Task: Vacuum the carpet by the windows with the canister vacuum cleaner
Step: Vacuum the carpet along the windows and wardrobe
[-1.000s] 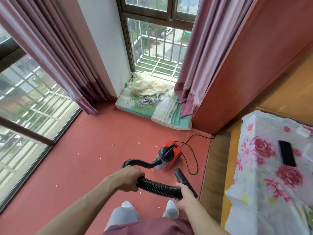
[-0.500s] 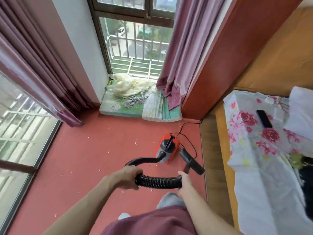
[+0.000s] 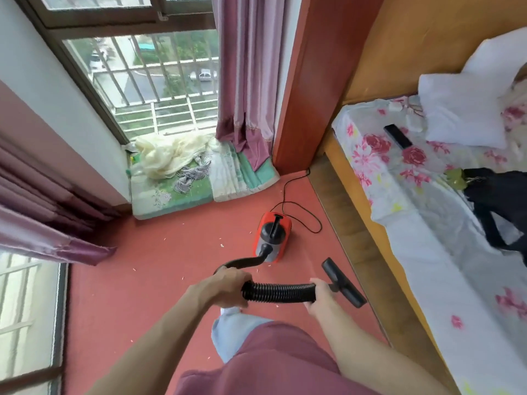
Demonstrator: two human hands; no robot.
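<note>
Fingers clenched: left hand (image 3: 225,286), right hand (image 3: 319,295) wrapped ribbed hose (image 3: 279,292), this side of red canister (image 3: 272,238); nozzle (image 3: 343,283) jutted just past right hand.

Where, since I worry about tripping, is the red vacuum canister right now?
Head view: the red vacuum canister sits on the carpet right of centre, beyond the hose, between the green mat and the bed frame.

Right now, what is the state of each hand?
Left hand: closed around the black ribbed plastic hose.
Right hand: closed around the same hose, at its nozzle end.
</note>
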